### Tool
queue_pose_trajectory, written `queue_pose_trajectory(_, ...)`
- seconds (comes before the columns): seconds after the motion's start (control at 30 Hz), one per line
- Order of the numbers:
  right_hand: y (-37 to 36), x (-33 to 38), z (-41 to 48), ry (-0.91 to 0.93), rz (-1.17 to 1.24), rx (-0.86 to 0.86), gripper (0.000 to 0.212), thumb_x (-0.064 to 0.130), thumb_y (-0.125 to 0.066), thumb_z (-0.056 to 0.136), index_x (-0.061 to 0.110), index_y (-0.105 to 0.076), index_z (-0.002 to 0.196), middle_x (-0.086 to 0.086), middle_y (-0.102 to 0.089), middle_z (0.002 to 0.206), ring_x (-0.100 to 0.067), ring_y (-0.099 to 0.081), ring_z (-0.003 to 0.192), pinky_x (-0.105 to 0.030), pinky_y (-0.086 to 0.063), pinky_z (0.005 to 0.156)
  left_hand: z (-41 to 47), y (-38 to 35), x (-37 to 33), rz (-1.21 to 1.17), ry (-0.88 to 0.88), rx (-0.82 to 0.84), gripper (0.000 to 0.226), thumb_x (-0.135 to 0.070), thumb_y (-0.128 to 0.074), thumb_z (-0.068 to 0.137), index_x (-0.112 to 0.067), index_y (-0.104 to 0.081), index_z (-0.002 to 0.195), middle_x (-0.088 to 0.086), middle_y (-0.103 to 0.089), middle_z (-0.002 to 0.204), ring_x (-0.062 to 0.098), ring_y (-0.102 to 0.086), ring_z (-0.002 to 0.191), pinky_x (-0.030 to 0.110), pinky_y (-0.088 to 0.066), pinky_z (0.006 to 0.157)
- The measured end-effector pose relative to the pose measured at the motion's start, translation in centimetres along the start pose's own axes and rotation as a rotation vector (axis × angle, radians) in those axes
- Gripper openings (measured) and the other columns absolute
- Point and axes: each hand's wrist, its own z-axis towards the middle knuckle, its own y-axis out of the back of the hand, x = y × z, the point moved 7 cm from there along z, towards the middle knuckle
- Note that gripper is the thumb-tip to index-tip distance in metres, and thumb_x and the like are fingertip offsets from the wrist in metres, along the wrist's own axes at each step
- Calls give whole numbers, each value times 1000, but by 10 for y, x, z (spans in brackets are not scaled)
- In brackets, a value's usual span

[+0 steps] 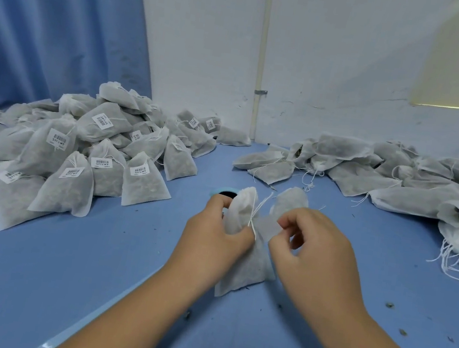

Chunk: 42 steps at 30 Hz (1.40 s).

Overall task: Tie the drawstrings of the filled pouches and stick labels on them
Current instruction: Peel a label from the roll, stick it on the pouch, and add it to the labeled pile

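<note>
One gauzy pouch (244,267) | left grip (214,230) clenches neck | right grip (315,245) curled beside drawstring (253,209), hold unclear

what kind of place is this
Likely a small packing workshop: a heap of barcode-labelled pouches on the left, a heap of unlabelled pouches with loose strings on the right, all on a blue table.

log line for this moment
step: tying | left hand: grips neck of pouch | right hand: curled by drawstring, hold unclear | labelled pile: left
</note>
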Motion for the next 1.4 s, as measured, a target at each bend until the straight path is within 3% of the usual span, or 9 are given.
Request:
queue_pose_trajectory(0.27,-10,10,-6,92,-38,55,12,28,-63,87,28,-57,76,12,-56,79,-11,-52,73,-36,-48,65,0,0,-3,119,-34,-21,23,-52,-60,71,-44,-47,88,-15,-63,82,1,-60,75,24,-41,58)
queue_pose_trajectory(0.47,-15,9,-8,97,-36,102,8,29,-60,89,27,-63,83,13,-55,82,-9,-51,76,-33,-46,68,4,-2,-2,123,-83,22,18,-38,-63,82,-23,-56,75,-11,-56,68,-2,-46,56,12,-36,50)
queue_pose_trajectory(0.6,-16,10,-9,96,-48,122,9,27,-58,89,25,-64,83,11,-56,83,-11,-51,74,-33,-45,67,2,-4,-3,50,-63,106,21,-28,-58,85,-15,-52,70,-14,-44,57,4,-37,53,14,-30,49)
queue_pose_trajectory(0.73,-17,12,-10,97,-62,146,17,30,-50,88,21,-63,80,7,-58,83,-15,-52,74,-37,-46,66,0,-7,-3,-71,23,210,27,-29,-54,77,-2,-56,82,1,-50,69,16,-46,69,34,-36,66)
queue_pose_trajectory(0.9,-18,8,-9,51,43,170,18,29,-49,83,19,-62,75,6,-59,79,-15,-52,71,-40,-46,66,-2,-4,-5,-82,39,203,32,-32,-53,71,-9,-64,90,16,-67,91,19,-58,78,44,-51,74)
queue_pose_trajectory(1.0,-17,-3,-5,-74,170,161,16,28,-55,83,22,-66,72,9,-61,70,-9,-50,62,-26,-42,58,-2,-2,-6,-64,21,164,19,-25,-55,77,-14,-66,87,2,-66,81,19,-59,76,39,-49,70)
queue_pose_trajectory(1.17,-11,-20,1,-251,307,139,16,10,-59,76,20,-70,70,13,-55,53,-4,-45,50,-14,-35,48,-1,5,-4,-36,51,80,16,-16,-55,83,-11,-66,94,12,-69,97,31,-65,95,48,-52,84)
queue_pose_trajectory(1.27,-9,-27,4,-303,318,158,18,7,-57,76,18,-67,65,14,-48,47,-5,-40,44,-13,-29,43,2,7,-1,-24,65,66,17,-17,-54,85,-8,-65,94,14,-68,98,26,-62,82,41,-49,73)
queue_pose_trajectory(1.4,-7,-38,9,-334,265,171,11,7,-55,75,2,-64,75,2,-47,56,-11,-33,51,-25,-29,50,4,9,3,-30,85,58,18,-26,-59,88,-9,-64,89,10,-68,90,18,-59,77,34,-45,70)
